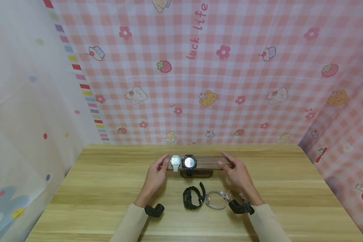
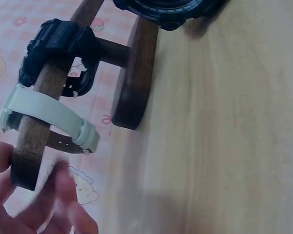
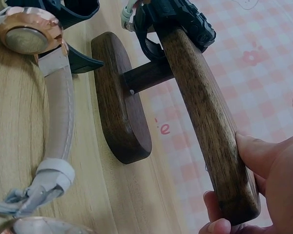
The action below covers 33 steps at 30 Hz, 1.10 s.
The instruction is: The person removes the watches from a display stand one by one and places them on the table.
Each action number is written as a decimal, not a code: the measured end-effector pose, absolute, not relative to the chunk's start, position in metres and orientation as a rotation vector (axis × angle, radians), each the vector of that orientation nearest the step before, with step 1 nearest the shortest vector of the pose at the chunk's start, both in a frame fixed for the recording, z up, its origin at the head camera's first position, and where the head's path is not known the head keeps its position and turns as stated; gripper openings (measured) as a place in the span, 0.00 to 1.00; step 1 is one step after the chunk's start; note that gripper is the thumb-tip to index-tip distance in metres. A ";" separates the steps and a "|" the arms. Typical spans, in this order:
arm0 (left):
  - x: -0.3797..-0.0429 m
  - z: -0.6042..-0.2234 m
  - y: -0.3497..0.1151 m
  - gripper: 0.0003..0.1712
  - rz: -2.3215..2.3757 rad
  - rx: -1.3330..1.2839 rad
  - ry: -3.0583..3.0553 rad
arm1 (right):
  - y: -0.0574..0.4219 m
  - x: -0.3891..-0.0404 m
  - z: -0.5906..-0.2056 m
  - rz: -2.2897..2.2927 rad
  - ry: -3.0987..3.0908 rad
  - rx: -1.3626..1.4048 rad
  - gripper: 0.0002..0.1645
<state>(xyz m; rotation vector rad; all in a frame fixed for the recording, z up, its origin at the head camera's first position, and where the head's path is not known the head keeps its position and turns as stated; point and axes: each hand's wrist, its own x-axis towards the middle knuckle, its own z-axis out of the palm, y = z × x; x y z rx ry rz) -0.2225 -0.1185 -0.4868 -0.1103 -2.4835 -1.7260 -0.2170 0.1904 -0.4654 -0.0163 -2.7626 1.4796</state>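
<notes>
A dark wooden watch stand (image 1: 210, 162), a bar on a post and flat base, stands on the table. My left hand (image 1: 157, 171) holds its left end, thumb in front. At the right end, my right hand (image 1: 238, 172) grips the bar between thumb and fingers, as the right wrist view shows. A white square-faced watch (image 1: 175, 161) is strapped round the bar beside my left hand. Just right of it sits a black round watch (image 1: 189, 162), also round the bar. The bar's right half carries no watch.
In front of the stand, a black watch (image 1: 187, 198) lies on the wooden table (image 1: 103, 188). To its right are a pale-strapped watch (image 1: 216, 207) and a rose-gold watch (image 1: 229, 195), partly hidden by the right wrist's black camera (image 1: 240, 207). A pink checked cloth (image 1: 181, 84) hangs behind.
</notes>
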 end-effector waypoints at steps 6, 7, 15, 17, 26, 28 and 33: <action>-0.221 -0.477 -0.116 0.21 -1.533 -0.118 -2.388 | 0.192 -0.217 -0.464 1.454 -2.778 -0.017 0.33; -0.221 -0.475 -0.116 0.20 -1.503 -0.134 -2.368 | 0.193 -0.217 -0.464 1.449 -2.781 -0.014 0.34; -0.218 -0.467 -0.107 0.22 -1.410 -0.343 -2.481 | 0.196 -0.218 -0.462 1.412 -2.797 0.039 0.34; -0.218 -0.466 -0.105 0.24 -1.381 -0.358 -2.521 | 0.196 -0.218 -0.461 1.393 -2.803 0.057 0.33; -0.218 -0.469 -0.100 0.25 -1.262 -0.340 -2.531 | 0.195 -0.219 -0.462 1.373 -2.800 0.105 0.33; -0.219 -0.469 -0.100 0.25 -1.259 -0.333 -2.523 | 0.195 -0.219 -0.462 1.364 -2.796 0.118 0.33; -0.217 -0.468 -0.100 0.24 -1.259 -0.327 -2.524 | 0.195 -0.219 -0.462 1.369 -2.792 0.124 0.32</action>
